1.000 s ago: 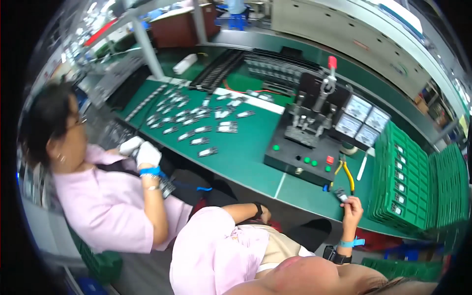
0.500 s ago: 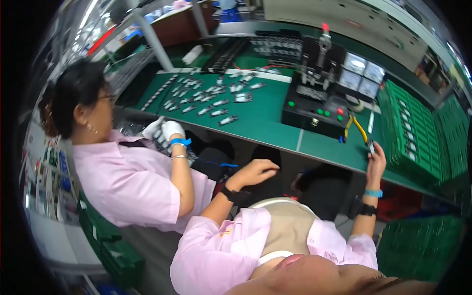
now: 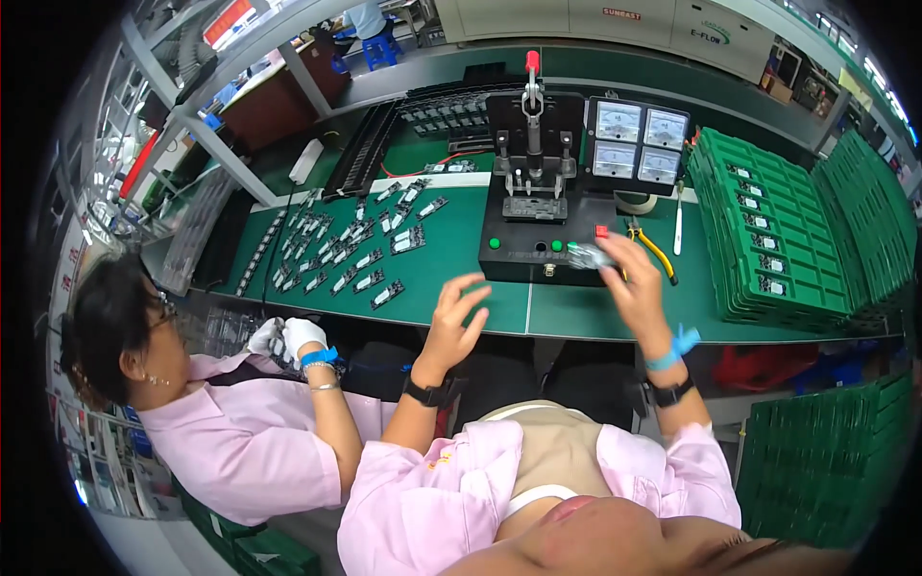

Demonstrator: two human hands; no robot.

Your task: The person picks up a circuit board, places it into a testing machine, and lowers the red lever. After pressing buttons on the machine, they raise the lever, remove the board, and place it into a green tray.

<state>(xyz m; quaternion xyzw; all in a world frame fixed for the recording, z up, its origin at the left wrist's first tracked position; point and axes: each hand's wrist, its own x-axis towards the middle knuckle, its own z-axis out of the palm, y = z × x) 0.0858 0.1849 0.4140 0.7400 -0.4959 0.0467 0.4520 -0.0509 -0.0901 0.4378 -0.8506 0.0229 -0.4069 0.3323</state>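
My right hand (image 3: 637,288) pinches a small circuit board (image 3: 588,255) with a pale part on it. Motion smears the board, which hangs over the front of a black test fixture (image 3: 511,228). Raised near the table's front edge, my left hand (image 3: 449,322) is open, its fingers apart and nothing in them. On the fixture a lever clamp with a red knob (image 3: 532,61) stands above a metal nest (image 3: 534,208). Several similar boards (image 3: 368,279) lie scattered on the green mat, left of the fixture.
Panel meters (image 3: 617,122) stand beside the fixture. Yellow-handled pliers (image 3: 657,257) and a white stick-like tool (image 3: 679,221) lie to its right. Stacked green trays (image 3: 807,221) hold several boards. At my left sits a co-worker with white-gloved hands (image 3: 300,333). Black racks (image 3: 363,154) stand behind.
My right hand has moved left with the board, from beside the pliers to the fixture's front. My left hand has risen from my lap area toward the table edge. The view has turned.
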